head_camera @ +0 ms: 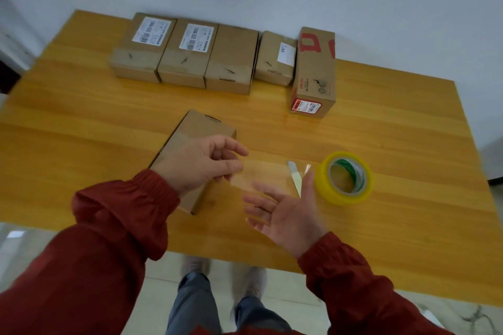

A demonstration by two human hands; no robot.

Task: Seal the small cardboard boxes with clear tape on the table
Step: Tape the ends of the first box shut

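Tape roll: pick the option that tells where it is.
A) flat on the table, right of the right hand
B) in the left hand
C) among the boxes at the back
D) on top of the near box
A: the tape roll lies flat on the table beside the open right hand; the left hand pinches only a clear tape strip.

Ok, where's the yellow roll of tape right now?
Head view: the yellow roll of tape lies flat on the wooden table, right of centre, beside the right hand.
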